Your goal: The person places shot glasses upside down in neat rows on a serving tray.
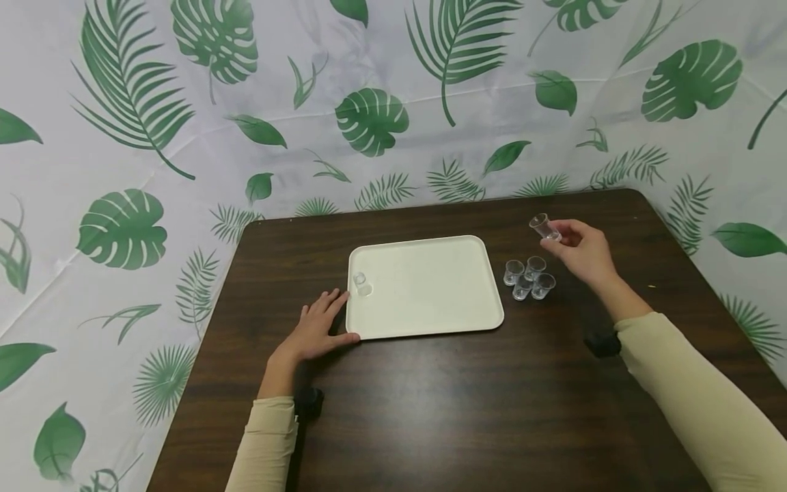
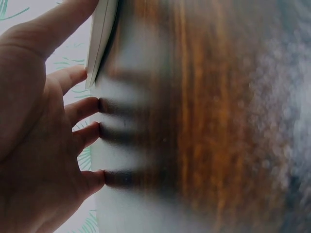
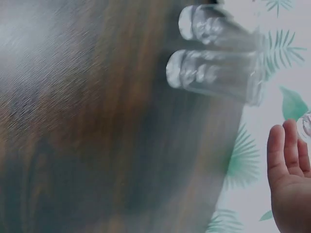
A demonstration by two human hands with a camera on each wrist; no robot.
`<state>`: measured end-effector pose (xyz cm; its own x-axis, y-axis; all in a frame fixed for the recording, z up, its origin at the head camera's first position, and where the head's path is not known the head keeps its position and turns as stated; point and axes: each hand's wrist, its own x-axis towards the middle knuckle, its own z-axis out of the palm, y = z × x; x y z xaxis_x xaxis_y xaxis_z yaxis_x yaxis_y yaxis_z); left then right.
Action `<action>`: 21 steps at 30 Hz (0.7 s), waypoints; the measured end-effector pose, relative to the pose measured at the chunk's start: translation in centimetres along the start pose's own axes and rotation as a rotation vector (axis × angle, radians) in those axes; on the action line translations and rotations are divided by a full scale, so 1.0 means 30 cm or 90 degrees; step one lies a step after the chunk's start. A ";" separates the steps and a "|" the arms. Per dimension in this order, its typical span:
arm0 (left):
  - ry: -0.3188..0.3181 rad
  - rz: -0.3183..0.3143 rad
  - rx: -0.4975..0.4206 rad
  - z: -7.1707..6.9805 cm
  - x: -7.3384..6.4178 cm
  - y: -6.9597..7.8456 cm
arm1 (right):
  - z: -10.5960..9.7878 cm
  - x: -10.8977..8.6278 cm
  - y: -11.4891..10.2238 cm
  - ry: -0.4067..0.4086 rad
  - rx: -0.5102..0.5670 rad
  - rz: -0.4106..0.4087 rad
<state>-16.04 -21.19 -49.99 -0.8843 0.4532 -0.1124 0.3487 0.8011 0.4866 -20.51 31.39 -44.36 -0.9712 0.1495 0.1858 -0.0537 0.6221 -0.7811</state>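
My right hand (image 1: 581,251) pinches a clear shot glass (image 1: 544,227) near its base, tilted and held above the table's right side. In the right wrist view, only a bit of this held glass (image 3: 305,125) shows beside the fingers. Several similar shot glasses (image 1: 521,288) stand close together on the table below the hand. The white tray (image 1: 430,287) lies left of them, with one clear glass (image 1: 360,280) near its left edge. At the tray's lower left corner, my left hand (image 1: 313,329) has its fingers spread, the thumb and index finger touching the rim.
The dark wooden table (image 1: 418,410) extends around the tray. Behind it hangs a white cloth (image 1: 295,137) printed with green leaves, meeting the table's back edge. Dark wrist cameras sit under both wrists, one by the left sleeve (image 1: 267,430).
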 end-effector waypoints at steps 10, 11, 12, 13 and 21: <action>0.003 0.000 0.006 -0.001 0.000 0.002 | 0.100 0.017 -0.125 -0.042 -0.022 -0.045; 0.003 0.000 0.006 -0.002 0.000 0.003 | 0.114 0.016 -0.136 -0.049 -0.022 -0.049; 0.003 0.001 0.007 -0.002 0.000 0.003 | 0.128 0.016 -0.147 -0.057 -0.021 -0.053; 0.002 0.001 0.007 -0.002 -0.001 0.004 | 0.142 0.014 -0.159 -0.066 -0.021 -0.057; 0.000 0.002 0.007 -0.003 -0.001 0.009 | 0.270 -0.001 -0.225 -0.133 -0.012 -0.073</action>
<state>-15.94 -21.04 -49.79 -0.8829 0.4564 -0.1107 0.3557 0.8037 0.4770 -22.02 20.96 -43.92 -0.9859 -0.0847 0.1442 -0.1648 0.6399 -0.7506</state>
